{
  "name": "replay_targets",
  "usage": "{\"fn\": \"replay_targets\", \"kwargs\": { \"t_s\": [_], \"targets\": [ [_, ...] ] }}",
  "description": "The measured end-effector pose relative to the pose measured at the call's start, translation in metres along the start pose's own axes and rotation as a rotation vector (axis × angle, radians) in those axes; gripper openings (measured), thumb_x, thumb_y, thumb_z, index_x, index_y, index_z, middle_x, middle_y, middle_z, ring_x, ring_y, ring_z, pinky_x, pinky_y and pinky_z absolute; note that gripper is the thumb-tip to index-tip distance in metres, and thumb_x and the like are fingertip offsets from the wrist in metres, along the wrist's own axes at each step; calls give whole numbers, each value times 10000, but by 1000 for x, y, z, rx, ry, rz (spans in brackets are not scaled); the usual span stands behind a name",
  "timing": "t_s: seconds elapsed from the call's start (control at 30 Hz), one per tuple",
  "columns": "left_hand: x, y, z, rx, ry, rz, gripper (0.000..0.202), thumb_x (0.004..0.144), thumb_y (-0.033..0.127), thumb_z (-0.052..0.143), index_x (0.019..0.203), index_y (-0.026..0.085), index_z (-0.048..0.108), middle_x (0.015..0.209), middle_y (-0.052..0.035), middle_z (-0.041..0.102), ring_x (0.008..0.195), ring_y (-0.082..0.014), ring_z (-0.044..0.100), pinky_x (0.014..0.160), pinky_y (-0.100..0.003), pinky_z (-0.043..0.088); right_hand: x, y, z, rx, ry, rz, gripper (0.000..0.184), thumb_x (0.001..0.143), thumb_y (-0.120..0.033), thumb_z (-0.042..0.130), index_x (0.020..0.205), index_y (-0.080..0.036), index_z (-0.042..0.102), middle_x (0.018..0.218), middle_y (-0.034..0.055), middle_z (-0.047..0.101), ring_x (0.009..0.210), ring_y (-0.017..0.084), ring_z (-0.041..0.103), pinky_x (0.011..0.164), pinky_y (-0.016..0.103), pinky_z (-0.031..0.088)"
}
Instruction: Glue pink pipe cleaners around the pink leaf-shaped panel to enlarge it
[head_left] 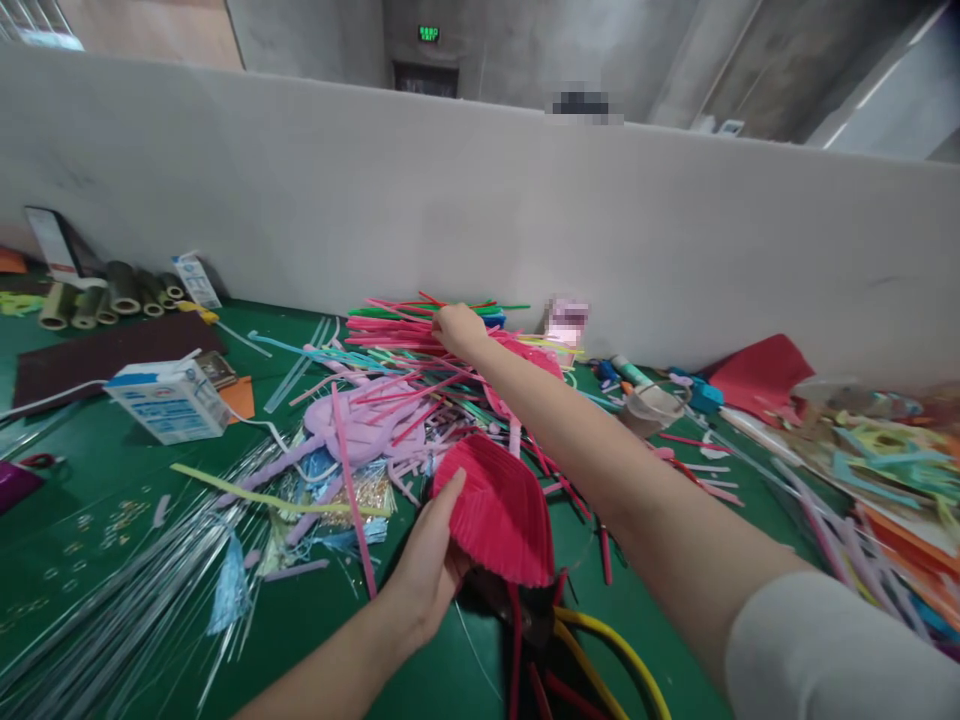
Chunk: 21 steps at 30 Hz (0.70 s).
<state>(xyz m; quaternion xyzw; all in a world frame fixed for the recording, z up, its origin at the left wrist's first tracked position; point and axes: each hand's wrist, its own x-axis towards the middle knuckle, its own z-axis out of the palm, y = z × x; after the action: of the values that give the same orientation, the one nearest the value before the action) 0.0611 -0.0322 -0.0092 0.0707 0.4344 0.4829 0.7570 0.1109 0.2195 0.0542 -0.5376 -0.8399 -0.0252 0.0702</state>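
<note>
My left hand (429, 558) is closed on a fan-shaped red piece made of pipe cleaners (501, 510), held just above the green table (90, 470). My right hand (456, 328) reaches far forward to a pile of red and pink pipe cleaners (390, 335) near the wall, with its fingers curled on some red ones. Loose pink, red and green pipe cleaners (390, 400) lie scattered between the two hands. A lilac pipe-cleaner shape (352, 425) lies beside them.
A white partition wall (480, 210) runs behind the table. A white and blue box (169, 398) and bamboo tubes (105, 292) are at the left. Clear thin sticks (127, 590) fan out at the front left. Coloured paper scraps (885, 450) pile at the right. Yellow and red wires (592, 650) lie near me.
</note>
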Motion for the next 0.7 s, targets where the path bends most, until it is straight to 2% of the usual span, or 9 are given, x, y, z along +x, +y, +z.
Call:
{"fn": "replay_targets", "kwargs": {
  "t_s": [0.2, 0.4, 0.53, 0.6, 0.67, 0.7],
  "targets": [
    [1, 1, 2, -18, -23, 7, 279, 857, 368, 624, 1020, 154, 697, 986, -100, 758, 848, -204, 717, 718, -271, 576, 4, 4, 1, 134, 10, 26, 334, 922, -343, 569, 1211, -176, 559, 1221, 88, 580, 1027, 211, 604, 858, 421, 524],
    [2, 0, -1, -8, -15, 9, 270, 851, 392, 626, 984, 164, 689, 894, -75, 761, 738, -184, 712, 679, -271, 575, 12, 21, -18, 411, 51, 97, 343, 918, -347, 573, 1209, -166, 558, 1207, 85, 586, 1016, 214, 608, 848, 422, 528],
    [1, 0, -2, 16, -18, 15, 217, 834, 351, 647, 940, 163, 661, 853, -66, 750, 721, -177, 702, 649, -252, 561, 8, 30, -47, 635, 189, 139, 317, 926, -347, 564, 1178, -154, 571, 1149, 82, 616, 947, 188, 631, 798, 389, 547],
    [-1, 1, -1, 51, 1, 30, 151, 822, 298, 652, 897, 167, 643, 825, -58, 741, 689, -170, 691, 622, -249, 552, 3, 37, -67, 734, 285, 158, 319, 974, -371, 459, 1153, -132, 571, 1109, 67, 655, 887, 126, 654, 762, 287, 527],
    [-2, 1, -1, 91, 12, 52, 108, 801, 249, 658, 874, 175, 628, 791, -44, 731, 658, -164, 679, 601, -250, 543, -3, 48, -90, 811, 368, 175, 415, 998, -409, 295, 1130, -122, 564, 1097, 41, 683, 871, 45, 660, 741, 177, 456],
    [-3, 2, -1, 108, 9, 58, 103, 789, 229, 662, 870, 178, 624, 777, -38, 727, 648, -161, 675, 594, -251, 540, -7, 54, -102, 837, 407, 183, 432, 992, -427, 270, 1123, -133, 559, 1113, 34, 687, 884, 29, 658, 734, 155, 437]
  ]
}}
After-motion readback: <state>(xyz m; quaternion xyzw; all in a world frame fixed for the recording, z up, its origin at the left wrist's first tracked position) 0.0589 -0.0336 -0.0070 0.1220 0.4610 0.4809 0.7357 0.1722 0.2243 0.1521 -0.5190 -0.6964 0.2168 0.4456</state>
